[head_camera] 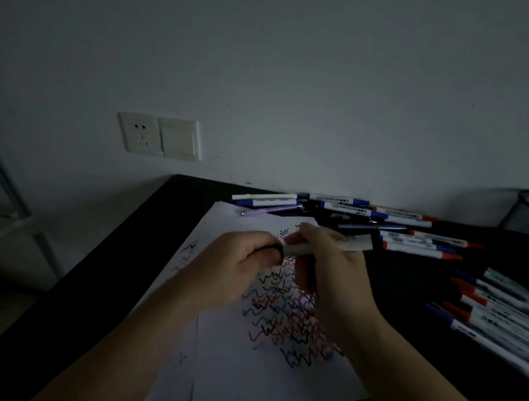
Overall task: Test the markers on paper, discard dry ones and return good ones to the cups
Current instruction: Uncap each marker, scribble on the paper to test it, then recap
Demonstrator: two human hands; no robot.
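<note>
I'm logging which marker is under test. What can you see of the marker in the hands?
The marker has a white barrel with small print and a black cap at its left end. It is held roughly level above the scribbled paper. The right hand grips the barrel; the left hand pinches the cap. Its tip is hidden.

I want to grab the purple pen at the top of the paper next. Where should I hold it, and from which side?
Pinch the purple pen across the middle of its barrel, coming down from above. It lies flat and nearly level on the paper, with markers close behind, so the near side is the freer approach.
</note>
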